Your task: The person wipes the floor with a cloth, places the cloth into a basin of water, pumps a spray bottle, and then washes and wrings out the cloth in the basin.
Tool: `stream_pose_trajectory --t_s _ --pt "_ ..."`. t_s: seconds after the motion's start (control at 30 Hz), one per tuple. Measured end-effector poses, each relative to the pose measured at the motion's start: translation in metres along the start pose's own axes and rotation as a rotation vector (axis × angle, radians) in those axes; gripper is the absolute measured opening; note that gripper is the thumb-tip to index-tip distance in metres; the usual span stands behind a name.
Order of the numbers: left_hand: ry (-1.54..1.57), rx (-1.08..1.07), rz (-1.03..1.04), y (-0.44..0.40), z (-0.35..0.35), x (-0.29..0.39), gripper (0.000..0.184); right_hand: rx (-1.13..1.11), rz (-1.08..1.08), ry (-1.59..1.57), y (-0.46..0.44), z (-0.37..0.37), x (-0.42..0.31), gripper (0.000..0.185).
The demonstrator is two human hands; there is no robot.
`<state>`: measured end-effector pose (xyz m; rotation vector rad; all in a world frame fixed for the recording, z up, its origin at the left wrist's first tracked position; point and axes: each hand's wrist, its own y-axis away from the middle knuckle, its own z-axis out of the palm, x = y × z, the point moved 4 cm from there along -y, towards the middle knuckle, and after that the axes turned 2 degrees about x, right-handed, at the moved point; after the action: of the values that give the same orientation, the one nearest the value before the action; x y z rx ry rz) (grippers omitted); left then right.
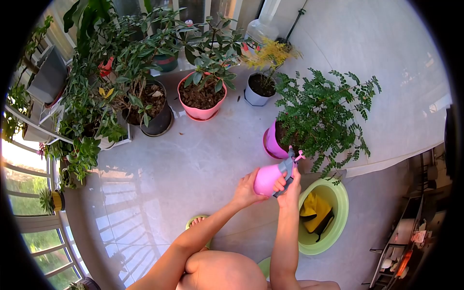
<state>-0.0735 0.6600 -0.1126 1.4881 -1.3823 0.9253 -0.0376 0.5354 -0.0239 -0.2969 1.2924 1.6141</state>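
A pink spray bottle (pixel 268 181) with a grey head and pink nozzle is held between my two hands. My left hand (pixel 247 189) is wrapped round the bottle's base. My right hand (pixel 288 185) grips the grey handle, fingers closed. The nozzle points up and right, close beside a leafy green plant (pixel 324 113) in a purple pot (pixel 274 141). Below and right of my right hand stands a light green basin (pixel 341 208) with a yellow and black cloth item (pixel 316 211) in it.
A grey pot (pixel 258 95), a pink pot (pixel 202 110) and a black pot (pixel 158 122) with plants line the wall. More plants and a white stand (pixel 126 137) are at the left, near the windows. A cluttered shelf (pixel 403 232) stands at the right.
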Motion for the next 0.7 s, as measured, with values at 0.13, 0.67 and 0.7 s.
stream_pose_trajectory --t_s 0.13,0.67,0.7 --pt "-0.008 -0.018 0.021 0.0 0.004 0.003 0.11 0.018 -0.012 -0.003 0.003 -0.006 -0.003 0.041" --pt "0.006 -0.025 0.028 0.006 0.008 -0.003 0.111 0.058 0.007 -0.014 0.008 -0.008 0.005 0.04" --pt "0.015 -0.014 0.024 0.006 0.007 -0.005 0.111 0.053 0.008 -0.005 0.008 -0.005 0.006 0.04"
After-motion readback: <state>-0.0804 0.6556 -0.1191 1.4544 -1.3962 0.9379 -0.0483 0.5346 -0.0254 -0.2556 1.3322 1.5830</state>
